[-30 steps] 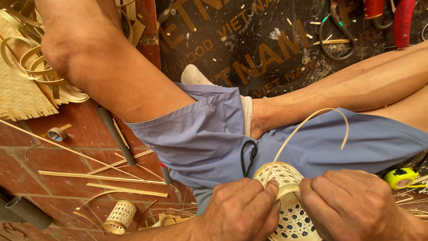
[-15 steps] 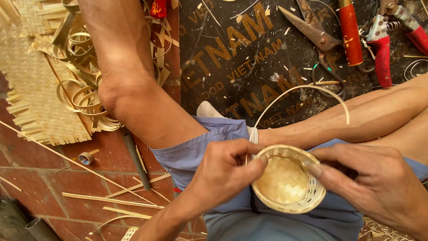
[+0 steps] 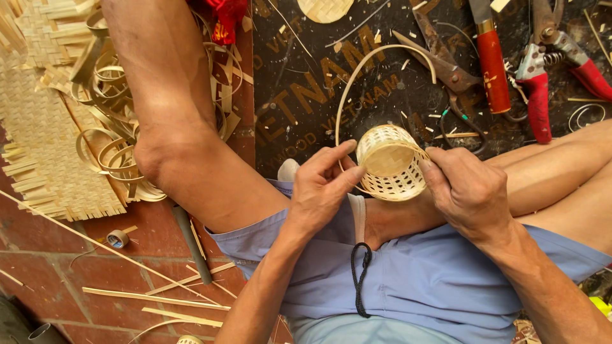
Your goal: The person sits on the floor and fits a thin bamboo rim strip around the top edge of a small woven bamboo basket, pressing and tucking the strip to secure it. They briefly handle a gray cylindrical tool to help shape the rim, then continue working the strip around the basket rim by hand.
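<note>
Over dark board (image 3: 306,83), both hands (image 3: 322,191) (image 3: 465,191) hold woven basket (image 3: 389,162).

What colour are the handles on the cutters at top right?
Red, on the pruning shears, seen clearly in the head view.

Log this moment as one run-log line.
left hand: grip on small woven basket rim | right hand: grip on basket side | thin strip: arcs up from basket | red-handled shears: on dark mat
</note>
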